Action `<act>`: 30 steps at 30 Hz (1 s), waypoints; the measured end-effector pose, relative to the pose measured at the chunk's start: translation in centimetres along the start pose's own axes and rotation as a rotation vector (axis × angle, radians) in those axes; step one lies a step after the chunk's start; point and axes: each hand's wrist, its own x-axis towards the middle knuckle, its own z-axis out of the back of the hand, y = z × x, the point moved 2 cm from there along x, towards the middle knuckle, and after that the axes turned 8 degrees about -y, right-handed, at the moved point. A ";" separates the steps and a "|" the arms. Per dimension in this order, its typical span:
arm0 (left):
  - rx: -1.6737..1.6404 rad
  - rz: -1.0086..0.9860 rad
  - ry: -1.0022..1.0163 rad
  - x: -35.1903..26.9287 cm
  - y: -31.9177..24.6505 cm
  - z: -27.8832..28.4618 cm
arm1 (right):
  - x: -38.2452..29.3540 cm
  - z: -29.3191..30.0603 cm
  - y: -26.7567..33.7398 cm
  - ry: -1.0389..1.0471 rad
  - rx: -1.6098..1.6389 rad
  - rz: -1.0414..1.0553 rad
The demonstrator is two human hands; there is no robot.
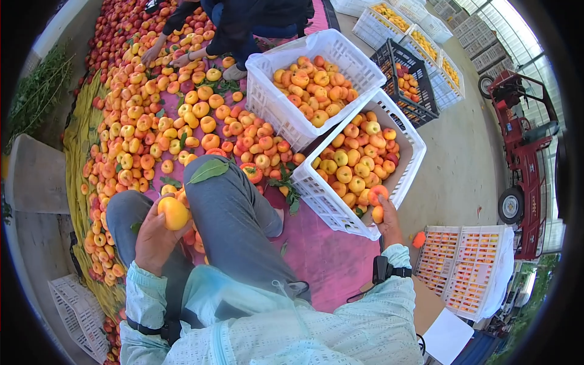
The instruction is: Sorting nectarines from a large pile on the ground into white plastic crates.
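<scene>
My left hand (153, 237) grips a yellow flat peach (173, 213) above my bent knees. At the near right corner of a white plastic crate (315, 200), my right hand (390, 223) has its fingers around an orange-red peach (378, 193). A smaller-looking peach (378, 214) sits just below those fingers; whether they touch it I cannot tell. Many flat peaches (358, 157) fill much of that crate, which has a grey liner. Loose peaches (134, 132) cover the pink sheet in front of me, and some show between my legs. A green leaf (209, 171) lies on my right knee.
A second white crate (273, 105) of peaches adjoins the first, with a black crate (410, 107) behind. Another person's hands (181, 60) reach into the pile. Stacked full crates (461, 269) stand at right, near a red cargo tricycle (524, 159). A white crate (77, 315) lies lower left.
</scene>
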 end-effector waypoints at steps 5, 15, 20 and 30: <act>-0.008 0.004 0.046 0.7 0.3 -2.3 | 0.6 -2.0 0.0 0.187 -0.151 0.013; 0.202 0.057 0.098 1.1 1.8 -10.0 | 1.4 -3.2 0.5 0.049 -0.670 0.552; 0.142 0.227 0.327 2.9 5.3 -13.9 | -11.6 -13.7 6.0 0.678 0.108 0.020; 0.328 0.124 0.445 1.2 3.3 -11.3 | -11.3 -17.5 -0.1 0.573 0.413 -0.234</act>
